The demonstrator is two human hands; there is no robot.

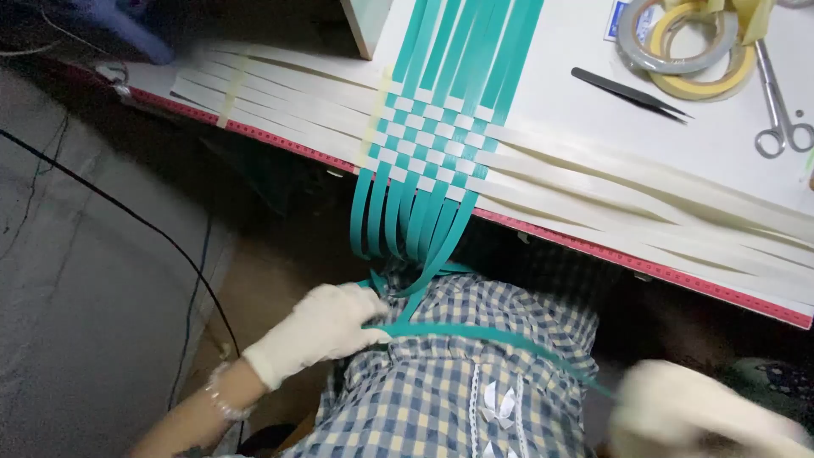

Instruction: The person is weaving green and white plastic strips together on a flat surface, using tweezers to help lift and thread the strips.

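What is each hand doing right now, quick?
Left hand: closed, pinching a teal strip stretched across the lap.
Right hand: blurred; it seems to hold the strip's other end, but its grip cannot be told.

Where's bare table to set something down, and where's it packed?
Free: the white table between the teal strips, black tweezers and cream strips; also below the tweezers toward the scissors. Crowded: the woven patch, and the far right corner with tape rolls. Left hand pinches a teal strip off-table.
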